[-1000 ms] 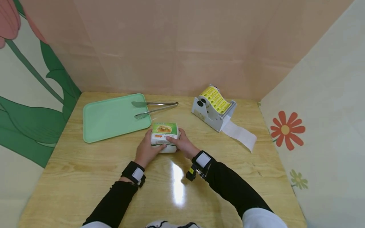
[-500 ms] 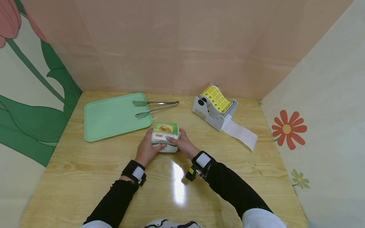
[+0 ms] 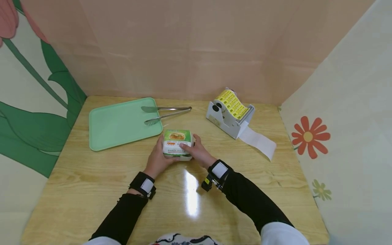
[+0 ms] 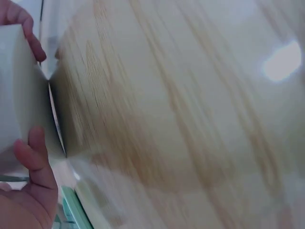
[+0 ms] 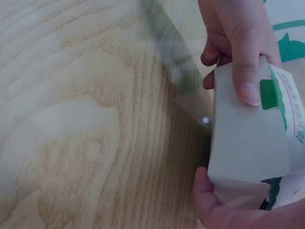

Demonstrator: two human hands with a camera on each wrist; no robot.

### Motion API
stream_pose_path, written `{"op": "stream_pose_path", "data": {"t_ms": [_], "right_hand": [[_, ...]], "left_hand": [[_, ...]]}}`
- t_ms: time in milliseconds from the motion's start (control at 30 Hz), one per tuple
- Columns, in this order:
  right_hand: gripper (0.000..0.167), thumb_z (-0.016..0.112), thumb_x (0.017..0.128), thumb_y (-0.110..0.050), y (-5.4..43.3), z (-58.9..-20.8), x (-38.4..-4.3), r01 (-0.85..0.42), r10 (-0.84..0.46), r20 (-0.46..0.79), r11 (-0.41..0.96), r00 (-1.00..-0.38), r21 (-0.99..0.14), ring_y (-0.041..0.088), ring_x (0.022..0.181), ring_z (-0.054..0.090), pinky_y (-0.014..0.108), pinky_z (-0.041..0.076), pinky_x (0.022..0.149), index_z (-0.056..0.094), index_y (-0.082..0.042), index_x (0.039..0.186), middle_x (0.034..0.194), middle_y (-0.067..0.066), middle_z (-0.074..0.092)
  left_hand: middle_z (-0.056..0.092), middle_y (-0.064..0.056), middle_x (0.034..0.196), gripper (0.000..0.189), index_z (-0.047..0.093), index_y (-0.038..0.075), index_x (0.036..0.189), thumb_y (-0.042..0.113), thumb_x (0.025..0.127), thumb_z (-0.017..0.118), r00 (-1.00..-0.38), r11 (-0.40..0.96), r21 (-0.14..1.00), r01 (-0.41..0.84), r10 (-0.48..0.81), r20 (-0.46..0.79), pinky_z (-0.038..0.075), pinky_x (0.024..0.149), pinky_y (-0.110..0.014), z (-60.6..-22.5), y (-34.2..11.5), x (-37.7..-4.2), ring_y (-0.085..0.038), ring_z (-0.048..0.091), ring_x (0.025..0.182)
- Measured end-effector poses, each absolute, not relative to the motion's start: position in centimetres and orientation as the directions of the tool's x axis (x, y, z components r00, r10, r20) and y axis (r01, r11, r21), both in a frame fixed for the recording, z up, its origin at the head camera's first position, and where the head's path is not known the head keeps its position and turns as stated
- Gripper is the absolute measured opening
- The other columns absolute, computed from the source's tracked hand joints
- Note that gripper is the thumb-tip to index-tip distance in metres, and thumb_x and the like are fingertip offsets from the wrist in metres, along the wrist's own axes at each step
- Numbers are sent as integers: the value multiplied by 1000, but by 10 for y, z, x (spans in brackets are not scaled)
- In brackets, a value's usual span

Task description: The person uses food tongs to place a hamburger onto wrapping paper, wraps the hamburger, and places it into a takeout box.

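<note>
A burger box (image 3: 177,137), white with a green top and a burger picture, stands at the middle of the table between both hands. On its left side my left hand (image 3: 157,158) holds it, the thumb along the near lower edge. My right hand (image 3: 199,152) grips the right side, its thumb lying on the printed front flap. In the right wrist view the box's pale side (image 5: 248,138) shows the left thumb pressed on it and a narrow gap by a green edge. From the left wrist, only the plain white side (image 4: 28,95) is visible; the box's inside is hidden.
A mint-green tray (image 3: 119,129) lies at the back left, with metal tongs (image 3: 171,113) resting partly on its right edge. Right of these stands a label dispenser (image 3: 229,115) with a yellow roll and a white strip (image 3: 258,143) trailing onto the table (image 3: 251,190).
The printed front flap sits slightly lower over the box's near side, and less of the white base shows beneath it. Both hands keep their hold; the head view has shifted a little.
</note>
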State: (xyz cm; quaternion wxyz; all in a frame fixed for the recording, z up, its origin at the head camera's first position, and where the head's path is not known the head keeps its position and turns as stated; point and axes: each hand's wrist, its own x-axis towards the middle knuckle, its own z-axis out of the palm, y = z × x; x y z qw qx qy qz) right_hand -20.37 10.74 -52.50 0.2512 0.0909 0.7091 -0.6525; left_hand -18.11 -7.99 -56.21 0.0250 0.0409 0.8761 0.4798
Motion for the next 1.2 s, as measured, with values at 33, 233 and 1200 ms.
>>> {"op": "stream_pose_path", "data": {"t_ms": [33, 233, 1200], "right_hand": [[88, 60, 92, -33, 108, -524, -204, 417, -195, -443, 164, -875, -894, 32, 118, 53, 45, 46, 97, -4, -17, 151, 145, 23, 34], [80, 62, 90, -41, 108, -520, -203, -153, -302, -49, 610, -952, -778, 42, 142, 14, 58, 24, 110, 18, -19, 152, 156, 22, 7], [56, 66, 89, -23, 111, -528, -198, -697, -635, 291, 673, -715, -246, 36, 134, 39, 48, 32, 110, 45, -21, 141, 145, 10, 44]], "left_hand": [[44, -18, 140, 120, 9, 12, 152, 37, 64, 87, -994, 528, 847, 55, 108, -3, 39, 103, -48, -562, -81, -182, -33, 49, 122], [49, -22, 137, 115, 9, 13, 152, 36, 68, 84, -996, 519, 853, 51, 92, 3, 41, 100, -49, -562, -86, -183, -35, 53, 119], [55, -27, 127, 104, 25, -1, 146, 26, 66, 87, -1000, 497, 868, 2, 10, -3, 46, 95, -47, -561, -72, -171, -36, 57, 112]]}}
